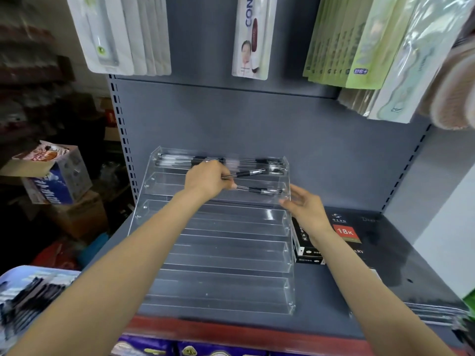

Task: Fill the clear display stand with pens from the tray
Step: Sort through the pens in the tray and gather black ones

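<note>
A person's left hand (205, 179) grips two pens (253, 181) over the second tier of the clear display stand (218, 253) (top tier already holding pens), the right hand (304, 205) open at three o'clock, the tray (33, 286) at eight o'clock.

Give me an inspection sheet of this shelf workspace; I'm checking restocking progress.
Surface: grey shelf, red front edge.
Job's things: clear display stand, pens only in the top tier, lower tiers empty; tray of pens at lower left.
Clutter: black boxes and a dark diary right of the stand.
Grippers: left hand holds two pens over the upper tiers; right hand open at the stand's right edge.
Cables: nothing seen.
Surroundings: hanging packaged goods above; cardboard boxes left.
</note>
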`<state>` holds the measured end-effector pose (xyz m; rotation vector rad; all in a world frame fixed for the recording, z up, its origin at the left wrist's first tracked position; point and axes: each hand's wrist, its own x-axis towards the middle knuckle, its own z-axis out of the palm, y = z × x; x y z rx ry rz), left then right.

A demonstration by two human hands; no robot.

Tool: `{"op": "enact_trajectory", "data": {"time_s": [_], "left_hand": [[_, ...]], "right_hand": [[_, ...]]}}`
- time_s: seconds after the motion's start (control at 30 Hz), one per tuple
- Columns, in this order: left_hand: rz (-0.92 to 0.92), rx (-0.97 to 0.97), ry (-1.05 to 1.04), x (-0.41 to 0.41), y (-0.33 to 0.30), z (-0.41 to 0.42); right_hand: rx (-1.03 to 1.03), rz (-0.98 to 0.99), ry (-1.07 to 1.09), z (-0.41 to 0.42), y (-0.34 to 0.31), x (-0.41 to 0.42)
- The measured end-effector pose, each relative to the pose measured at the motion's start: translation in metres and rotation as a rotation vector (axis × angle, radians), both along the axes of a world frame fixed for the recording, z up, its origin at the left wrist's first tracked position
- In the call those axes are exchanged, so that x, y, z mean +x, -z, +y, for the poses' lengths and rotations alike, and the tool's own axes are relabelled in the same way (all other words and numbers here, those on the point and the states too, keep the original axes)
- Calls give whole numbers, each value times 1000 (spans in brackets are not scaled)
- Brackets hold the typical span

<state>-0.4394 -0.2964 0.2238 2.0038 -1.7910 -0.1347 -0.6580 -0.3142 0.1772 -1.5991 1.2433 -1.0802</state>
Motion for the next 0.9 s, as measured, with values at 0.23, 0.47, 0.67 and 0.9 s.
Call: {"op": "enact_trajectory", "data": {"time_s": [0.23, 0.47, 0.67, 0.9], "left_hand": [[64, -47, -56, 2, 8, 3], [-9, -47, -222, 17, 12, 16], [60, 4, -212, 6, 13, 11], [163, 23, -143, 2, 12, 9]], "right_hand": [[-23, -1, -21, 4, -1, 1], [-7, -13, 4, 3, 2, 2], [7, -10, 1, 3, 3, 2], [12, -1, -2, 4, 2, 2]]}}
